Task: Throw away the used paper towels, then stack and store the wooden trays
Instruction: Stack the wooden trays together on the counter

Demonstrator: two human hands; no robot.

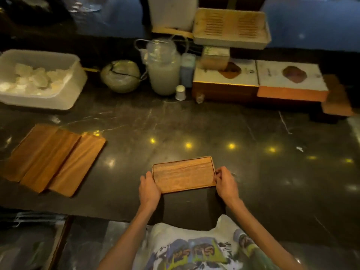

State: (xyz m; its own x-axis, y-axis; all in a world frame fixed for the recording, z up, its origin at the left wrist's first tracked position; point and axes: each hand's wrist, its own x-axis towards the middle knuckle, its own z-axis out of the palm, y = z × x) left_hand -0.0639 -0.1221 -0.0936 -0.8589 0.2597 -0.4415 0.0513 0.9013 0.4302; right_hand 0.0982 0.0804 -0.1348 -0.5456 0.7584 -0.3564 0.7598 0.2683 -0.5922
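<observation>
A wooden tray (184,174) is held level just above the dark counter's front middle. My left hand (149,187) grips its left short edge and my right hand (226,183) grips its right short edge. Three more wooden trays (52,158) lie side by side, overlapping, at the counter's left. A white plastic bin (41,79) at the back left holds crumpled white paper towels (33,78).
Along the back stand a round bowl (120,76), a glass jar (164,67), a small white cup (180,92), two tissue boxes (257,80) and a slatted tray (231,28). The dark marble counter (253,162) stretches to the right.
</observation>
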